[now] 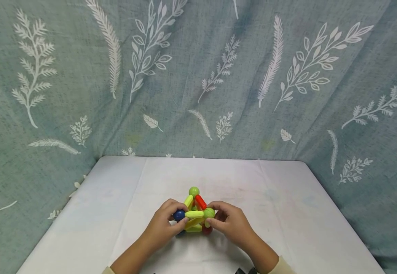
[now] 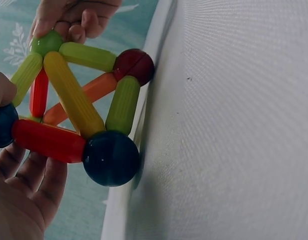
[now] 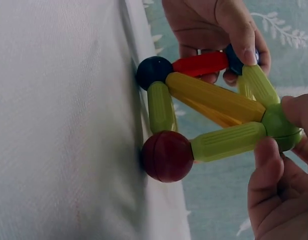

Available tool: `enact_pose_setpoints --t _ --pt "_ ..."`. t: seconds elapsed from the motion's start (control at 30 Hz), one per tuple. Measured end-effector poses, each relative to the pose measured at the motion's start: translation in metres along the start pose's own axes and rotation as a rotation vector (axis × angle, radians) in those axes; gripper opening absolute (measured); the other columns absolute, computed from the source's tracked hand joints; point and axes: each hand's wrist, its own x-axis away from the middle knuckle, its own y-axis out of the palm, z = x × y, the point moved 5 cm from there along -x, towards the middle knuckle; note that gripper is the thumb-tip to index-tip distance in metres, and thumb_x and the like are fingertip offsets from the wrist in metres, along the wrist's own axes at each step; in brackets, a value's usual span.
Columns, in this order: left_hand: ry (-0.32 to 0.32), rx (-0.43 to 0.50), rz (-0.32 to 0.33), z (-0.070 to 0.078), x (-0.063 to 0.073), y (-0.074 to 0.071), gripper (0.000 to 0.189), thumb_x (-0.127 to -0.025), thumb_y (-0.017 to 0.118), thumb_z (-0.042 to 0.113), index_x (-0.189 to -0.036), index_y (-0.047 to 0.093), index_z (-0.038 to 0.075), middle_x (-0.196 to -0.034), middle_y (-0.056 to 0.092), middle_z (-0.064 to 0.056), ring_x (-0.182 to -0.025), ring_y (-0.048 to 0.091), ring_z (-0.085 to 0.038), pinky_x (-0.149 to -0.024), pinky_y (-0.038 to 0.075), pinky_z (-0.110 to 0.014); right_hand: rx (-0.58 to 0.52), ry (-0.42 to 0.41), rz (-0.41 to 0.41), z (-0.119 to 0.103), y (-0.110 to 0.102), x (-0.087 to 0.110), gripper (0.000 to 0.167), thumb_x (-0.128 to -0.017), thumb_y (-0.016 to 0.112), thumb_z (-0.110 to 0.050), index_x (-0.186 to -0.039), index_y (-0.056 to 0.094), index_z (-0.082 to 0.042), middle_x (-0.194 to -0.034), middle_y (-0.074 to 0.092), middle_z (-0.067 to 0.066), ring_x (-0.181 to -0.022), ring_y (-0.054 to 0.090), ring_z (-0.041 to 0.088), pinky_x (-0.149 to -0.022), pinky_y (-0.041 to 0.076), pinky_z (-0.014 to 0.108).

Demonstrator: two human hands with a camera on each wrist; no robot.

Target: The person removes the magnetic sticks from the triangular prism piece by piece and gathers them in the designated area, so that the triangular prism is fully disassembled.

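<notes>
A toy frame of coloured rods (image 1: 194, 214) joined by balls stands on the white table, low in the head view. My left hand (image 1: 164, 220) pinches its upper blue ball (image 1: 179, 215) between thumb and fingers. On the other side, my right hand (image 1: 230, 220) grips the upper green ball (image 1: 209, 213). A light green rod links these two balls. Below them, a dark blue ball (image 2: 111, 158) and a dark red ball (image 3: 167, 156) sit at the table surface. One yellow rod (image 3: 216, 96) runs diagonally across the near face. Another green ball (image 1: 194, 191) tops the far side, beside a red rod (image 1: 201, 202).
The white-covered table (image 1: 253, 182) extends around the frame on all sides. Behind it hangs a grey-green curtain (image 1: 191, 76) with white leaf prints, which also runs down both sides. A small dark object (image 1: 246, 271) shows at the bottom edge near the right forearm.
</notes>
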Motion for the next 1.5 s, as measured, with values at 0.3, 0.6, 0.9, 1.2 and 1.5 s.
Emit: enact_pose_setpoints --t 0.3,0.6,0.9,1.2,1.5 --pt "0.007 -0.033 0.013 -0.0017 -0.0006 -0.0005 0.028 -0.092 0.081 0.019 -0.108 0.067 0.038 -0.110 0.058 0.009 -0.102 0.064 -0.011 -0.086 0.058 -0.023 -0.120 0.024 -0.029 0.0023 0.0050 -0.0022 0.024 -0.095 0.077 -0.023 -0.118 0.072 -0.030 -0.106 0.074 -0.007 -0.079 0.069 0.017 -0.070 0.061 0.030" --pt "0.036 -0.032 0.016 0.0012 0.0000 -0.0013 0.029 -0.092 0.082 0.018 -0.108 0.067 0.037 -0.109 0.058 0.011 -0.101 0.065 -0.010 -0.086 0.059 -0.023 -0.136 0.035 0.018 -0.0002 0.0051 -0.0007 0.029 -0.090 0.078 -0.016 -0.115 0.072 -0.029 -0.112 0.072 -0.004 -0.080 0.069 0.015 -0.066 0.059 0.027" --pt "0.031 -0.033 0.012 0.0009 0.0000 -0.0001 0.029 -0.092 0.082 0.017 -0.107 0.067 0.037 -0.109 0.057 0.010 -0.101 0.064 -0.011 -0.086 0.059 -0.023 -0.225 0.049 0.007 0.0022 0.0081 -0.0014 0.028 -0.090 0.074 -0.005 -0.114 0.071 -0.020 -0.111 0.071 0.005 -0.084 0.074 0.017 -0.074 0.062 0.026" --pt "0.007 -0.044 -0.002 0.0005 -0.0007 0.0006 0.027 -0.091 0.084 0.022 -0.106 0.067 0.037 -0.110 0.057 0.011 -0.102 0.063 -0.010 -0.089 0.058 -0.021 -0.159 0.061 0.030 0.0013 0.0049 -0.0001 0.028 -0.088 0.082 -0.014 -0.113 0.072 -0.024 -0.112 0.072 0.000 -0.082 0.071 0.015 -0.067 0.059 0.025" --pt "0.041 -0.082 0.006 -0.0001 -0.0003 0.0021 0.024 -0.092 0.083 0.029 -0.108 0.068 0.037 -0.109 0.056 0.013 -0.101 0.063 -0.007 -0.089 0.058 -0.022 -0.134 0.051 0.016 0.0022 0.0021 0.0012 0.028 -0.089 0.082 -0.019 -0.115 0.074 -0.025 -0.106 0.075 -0.005 -0.082 0.071 0.016 -0.068 0.059 0.027"
